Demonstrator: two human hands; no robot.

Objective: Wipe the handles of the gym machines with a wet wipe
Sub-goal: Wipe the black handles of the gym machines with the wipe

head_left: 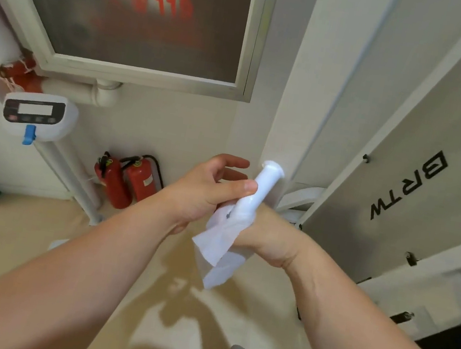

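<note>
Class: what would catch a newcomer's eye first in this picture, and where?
At the centre, the right hand grips a wet wipe around the base of a white handle, with the left hand resting its thumb on the handle. Two red fire extinguishers stand by the wall, lower left, and black lettering marks the machine panel on the right.

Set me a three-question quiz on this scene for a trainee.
1. True or false: the wet wipe is wrapped round the near end of the white handle.
2. Which hand grips the wipe: A) left, B) right, C) neither?
3. Fill in: two red ___ stand on the floor by the wall.
Key: 1 true; 2 B, the right hand; 3 fire extinguishers.
</note>
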